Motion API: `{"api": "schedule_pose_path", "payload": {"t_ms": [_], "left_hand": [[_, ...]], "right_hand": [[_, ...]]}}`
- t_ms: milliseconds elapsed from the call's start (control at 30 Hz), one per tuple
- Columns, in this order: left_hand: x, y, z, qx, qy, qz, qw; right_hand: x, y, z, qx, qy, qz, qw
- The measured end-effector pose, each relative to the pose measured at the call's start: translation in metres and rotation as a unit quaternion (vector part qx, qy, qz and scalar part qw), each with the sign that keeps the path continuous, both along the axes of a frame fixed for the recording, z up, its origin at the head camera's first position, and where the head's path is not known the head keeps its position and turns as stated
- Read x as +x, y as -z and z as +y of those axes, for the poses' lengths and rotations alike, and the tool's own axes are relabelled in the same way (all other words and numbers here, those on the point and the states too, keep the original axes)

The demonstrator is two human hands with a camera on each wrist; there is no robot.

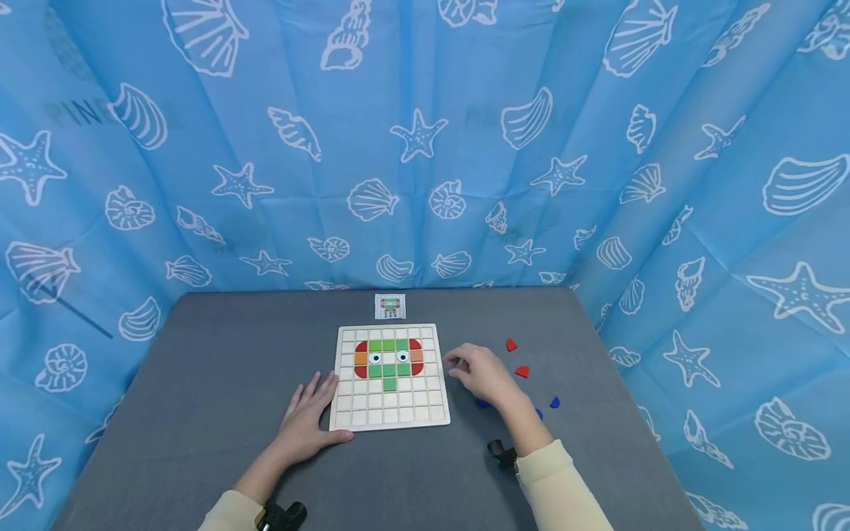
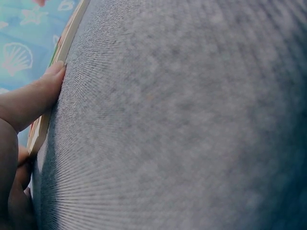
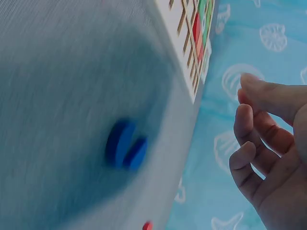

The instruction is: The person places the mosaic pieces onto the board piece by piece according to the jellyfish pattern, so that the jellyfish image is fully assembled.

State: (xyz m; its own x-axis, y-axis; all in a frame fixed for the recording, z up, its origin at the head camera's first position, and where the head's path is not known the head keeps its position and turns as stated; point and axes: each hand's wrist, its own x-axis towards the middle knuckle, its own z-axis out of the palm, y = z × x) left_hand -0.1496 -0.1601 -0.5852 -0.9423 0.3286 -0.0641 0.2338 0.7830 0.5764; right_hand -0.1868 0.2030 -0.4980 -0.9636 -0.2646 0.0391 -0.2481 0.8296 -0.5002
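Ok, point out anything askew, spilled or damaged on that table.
Nothing looks spilled or damaged. The wooden grid board looks turned very slightly off square to the grey table. Loose red pieces and blue pieces lie scattered to its right, untidy but hardly odd.

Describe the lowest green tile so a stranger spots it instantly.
On the grey table, find the pale gridded board. Among its coloured tiles, the green tile lowest in the head view sits alone in its row.

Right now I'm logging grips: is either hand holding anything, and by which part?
No grip shows: the left hand only braces the board at its near left corner; nothing shows in the right hand.
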Motion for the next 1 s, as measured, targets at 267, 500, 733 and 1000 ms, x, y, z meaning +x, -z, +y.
{"api": "schedule_pose_path", "payload": {"t_ms": [267,500,733,1000], "left_hand": [[-0.001,0.0,-0.001,-0.003,0.003,-0.006,1.0],[-0.001,0.0,-0.001,-0.007,0.004,-0.007,0.9999],[-0.001,0.0,0.0,-0.009,0.007,-0.021,0.9997],[-0.001,-0.005,0.0,-0.004,0.006,-0.016,0.9998]], "right_hand": [[0.003,-0.001,0.037,-0.012,0.035,-0.005,0.9993],[0.009,0.001,0.066,-0.016,0.049,0.003,0.9987],[0.011,0.015,0.1,-0.006,0.082,-0.017,0.9965],[0.011,0.031,0.123,0.038,0.096,-0.046,0.9936]]}}
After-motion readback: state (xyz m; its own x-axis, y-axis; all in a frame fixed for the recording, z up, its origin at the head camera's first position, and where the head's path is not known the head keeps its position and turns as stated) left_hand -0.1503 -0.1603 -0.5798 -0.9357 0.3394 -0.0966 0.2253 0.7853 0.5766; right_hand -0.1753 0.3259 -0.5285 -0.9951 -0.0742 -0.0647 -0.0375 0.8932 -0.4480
